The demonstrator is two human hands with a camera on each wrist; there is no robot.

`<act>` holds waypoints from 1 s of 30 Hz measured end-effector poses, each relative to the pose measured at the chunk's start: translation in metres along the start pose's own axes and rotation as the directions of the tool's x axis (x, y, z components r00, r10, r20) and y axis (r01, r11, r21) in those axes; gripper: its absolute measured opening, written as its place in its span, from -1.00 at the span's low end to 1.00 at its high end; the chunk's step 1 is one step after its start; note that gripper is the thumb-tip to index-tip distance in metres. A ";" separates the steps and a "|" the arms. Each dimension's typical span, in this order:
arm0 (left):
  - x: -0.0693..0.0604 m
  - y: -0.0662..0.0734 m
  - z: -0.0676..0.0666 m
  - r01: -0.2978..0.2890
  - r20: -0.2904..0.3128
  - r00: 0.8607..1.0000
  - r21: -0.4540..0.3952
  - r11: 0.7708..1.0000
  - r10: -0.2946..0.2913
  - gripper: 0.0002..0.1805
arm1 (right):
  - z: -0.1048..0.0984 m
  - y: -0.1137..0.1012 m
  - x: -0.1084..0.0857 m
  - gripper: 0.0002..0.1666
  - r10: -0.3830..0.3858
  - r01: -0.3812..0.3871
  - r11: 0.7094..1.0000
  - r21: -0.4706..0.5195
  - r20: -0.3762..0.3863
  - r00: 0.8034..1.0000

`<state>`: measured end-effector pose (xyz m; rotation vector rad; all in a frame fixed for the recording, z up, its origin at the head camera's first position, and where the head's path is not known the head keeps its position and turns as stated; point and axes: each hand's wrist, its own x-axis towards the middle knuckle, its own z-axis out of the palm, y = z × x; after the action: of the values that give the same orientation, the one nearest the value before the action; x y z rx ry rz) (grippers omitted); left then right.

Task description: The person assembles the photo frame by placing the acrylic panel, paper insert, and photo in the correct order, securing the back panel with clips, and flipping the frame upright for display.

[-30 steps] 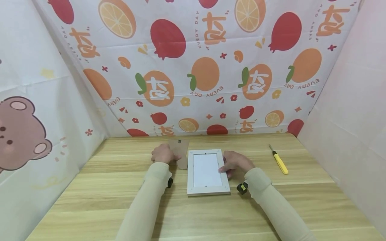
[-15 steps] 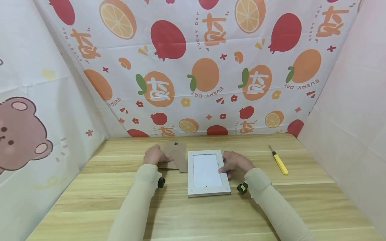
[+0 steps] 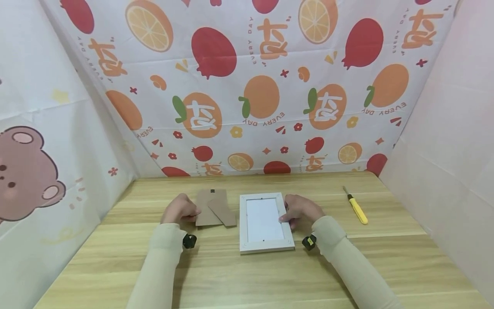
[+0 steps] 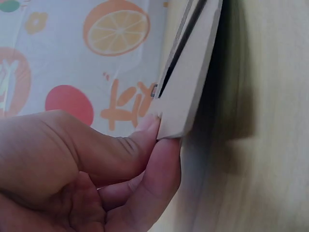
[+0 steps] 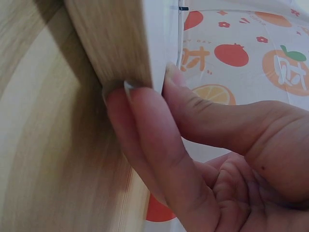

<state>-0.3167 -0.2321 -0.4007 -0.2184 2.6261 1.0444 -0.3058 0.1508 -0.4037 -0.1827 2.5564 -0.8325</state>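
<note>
A white picture frame (image 3: 266,245) lies face down in the middle of the table, a white sheet (image 3: 265,219) filling its opening. My right hand (image 3: 302,210) pinches the frame's right edge, thumb on top; the right wrist view shows fingertips (image 5: 145,104) against its side. To the left is a brown backing board (image 3: 208,210) with a stand flap (image 3: 223,213) set at a slant. My left hand (image 3: 180,209) pinches the board's left edge between thumb and finger. In the left wrist view the board (image 4: 186,92) is seen edge-on, raised above the table at that side.
A screwdriver (image 3: 359,209) with a yellow handle lies at the right of the wooden table (image 3: 239,279). Fruit-print cloth (image 3: 254,94) hangs along the back, and pale cloth walls stand on both sides.
My left hand has drawn the backing board leftward and nearer, so it now lies apart from the picture frame. The right hand and the frame stay in place.
</note>
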 end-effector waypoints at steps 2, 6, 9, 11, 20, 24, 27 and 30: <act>-0.004 -0.002 -0.002 -0.019 -0.001 1.000 -0.002 1.000 0.019 -0.71 | 0.000 0.000 0.000 -0.61 -0.001 0.001 1.000 -0.007 0.000 1.000; -0.012 -0.006 -0.005 -0.028 0.009 1.000 -0.001 1.000 0.028 -0.74 | 0.000 0.000 0.001 -0.60 -0.001 0.001 1.000 -0.014 0.001 1.000; -0.016 -0.010 -0.006 -0.029 0.032 0.999 -0.003 1.000 0.029 -0.78 | 0.001 0.000 0.001 -0.61 -0.004 0.004 1.000 -0.005 0.005 1.000; -0.017 -0.012 -0.005 -0.046 0.046 0.998 -0.020 0.999 0.047 -0.80 | 0.002 0.001 0.001 -0.62 -0.005 0.005 1.000 0.003 0.003 1.000; -0.022 -0.006 -0.003 -0.113 0.081 0.989 -0.099 0.989 0.121 -0.84 | 0.002 0.000 -0.001 -0.63 -0.013 0.013 1.000 0.003 -0.005 1.000; -0.025 -0.001 -0.002 -0.117 0.098 0.987 -0.098 0.988 0.127 -0.74 | 0.001 0.000 -0.002 -0.63 -0.020 0.020 1.000 0.002 -0.004 1.000; -0.027 0.003 0.001 -0.116 0.107 0.986 -0.104 0.988 0.127 -0.76 | 0.001 -0.001 -0.002 -0.63 -0.005 0.005 1.000 0.006 0.002 1.000; -0.027 0.006 0.006 -0.130 0.120 0.983 -0.097 0.987 0.141 -0.83 | 0.001 0.000 0.000 -0.63 0.010 -0.010 1.000 0.002 0.005 1.000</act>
<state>-0.2912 -0.2228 -0.3911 0.0083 2.5122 1.1798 -0.3048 0.1499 -0.4041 -0.1704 2.5496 -0.8298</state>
